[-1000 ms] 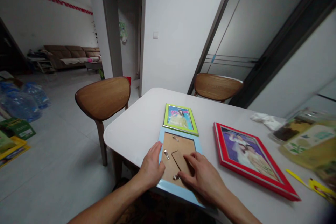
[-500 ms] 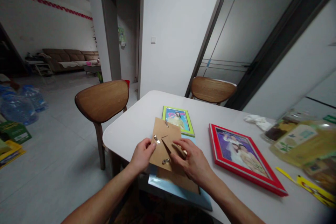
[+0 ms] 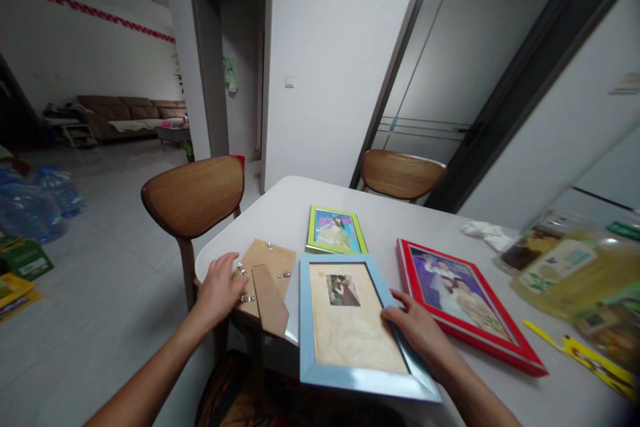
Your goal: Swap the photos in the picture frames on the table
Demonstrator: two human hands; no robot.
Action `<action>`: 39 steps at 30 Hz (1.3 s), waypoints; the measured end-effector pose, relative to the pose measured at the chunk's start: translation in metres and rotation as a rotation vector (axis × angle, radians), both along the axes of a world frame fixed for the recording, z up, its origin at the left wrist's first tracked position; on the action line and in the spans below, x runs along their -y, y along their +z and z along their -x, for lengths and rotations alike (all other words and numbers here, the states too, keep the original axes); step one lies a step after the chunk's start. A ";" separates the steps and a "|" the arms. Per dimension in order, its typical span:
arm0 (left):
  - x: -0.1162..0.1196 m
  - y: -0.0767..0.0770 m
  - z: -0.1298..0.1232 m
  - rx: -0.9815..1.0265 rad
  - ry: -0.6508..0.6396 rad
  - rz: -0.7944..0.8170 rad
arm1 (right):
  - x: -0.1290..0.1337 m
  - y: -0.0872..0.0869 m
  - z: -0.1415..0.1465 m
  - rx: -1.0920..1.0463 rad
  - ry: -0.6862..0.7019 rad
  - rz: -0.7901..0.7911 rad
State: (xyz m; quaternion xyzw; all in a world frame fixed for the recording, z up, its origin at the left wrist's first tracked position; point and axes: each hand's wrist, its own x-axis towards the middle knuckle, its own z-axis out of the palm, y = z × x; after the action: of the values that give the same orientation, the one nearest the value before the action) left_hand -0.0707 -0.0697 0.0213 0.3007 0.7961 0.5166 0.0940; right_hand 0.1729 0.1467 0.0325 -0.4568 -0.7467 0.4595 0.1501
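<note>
My right hand [image 3: 413,320] grips the right side of a light blue picture frame [image 3: 306,340], thumb on top of its border. The frame lies tilted over the table's near edge. Inside it shows a cream sheet [image 3: 350,337] with a small picture [image 3: 343,290] of a figure in a long dark red skirt. To the left, a brown backing board [image 3: 280,257] with metal clips and a stand leg [image 3: 270,300] lies on the table. My left hand [image 3: 220,290] is at that board's left edge, fingers apart.
A green-framed photo [image 3: 336,230] lies behind the blue frame, and a red-framed photo [image 3: 465,297] to the right. Farther right are an oil bottle [image 3: 565,273], yellow scissors [image 3: 595,360] and white tissue [image 3: 487,233]. Wooden chairs [image 3: 195,197] stand around the white table [image 3: 400,220].
The backing board has moved left from above the blue frame onto the table. My right hand has left the board's stand leg and now holds the blue frame, whose sheet and picture show.
</note>
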 end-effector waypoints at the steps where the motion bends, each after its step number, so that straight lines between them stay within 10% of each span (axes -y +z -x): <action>1: -0.004 0.004 -0.016 -0.047 -0.037 -0.012 | 0.004 0.008 0.001 -0.135 -0.020 0.170; 6: -0.035 0.032 -0.114 -0.269 -0.518 -0.082 | 0.037 0.051 0.013 -0.487 -0.039 0.394; 9: -0.047 0.045 -0.139 -0.312 -0.549 -0.171 | 0.046 0.061 0.019 -0.488 0.022 0.340; 17: -0.021 0.028 -0.085 -0.168 -0.100 -0.169 | 0.000 -0.002 -0.006 0.025 0.000 -0.253; 28: 0.020 -0.010 -0.067 -0.366 -0.168 0.293 | -0.003 -0.024 -0.009 0.338 0.174 -0.783; 35: -0.008 -0.011 -0.085 -0.618 -0.512 0.345 | 0.031 -0.023 0.025 -0.010 0.318 -0.487; 39: -0.017 -0.001 -0.080 -0.579 -0.460 0.228 | 0.045 -0.016 0.035 -0.121 0.348 -0.357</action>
State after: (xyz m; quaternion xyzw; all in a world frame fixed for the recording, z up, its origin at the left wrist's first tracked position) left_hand 0.0093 -0.0526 0.0201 0.5924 0.7538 0.2841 0.0115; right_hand 0.1382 0.1015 0.0163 -0.2594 -0.8730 0.3658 0.1917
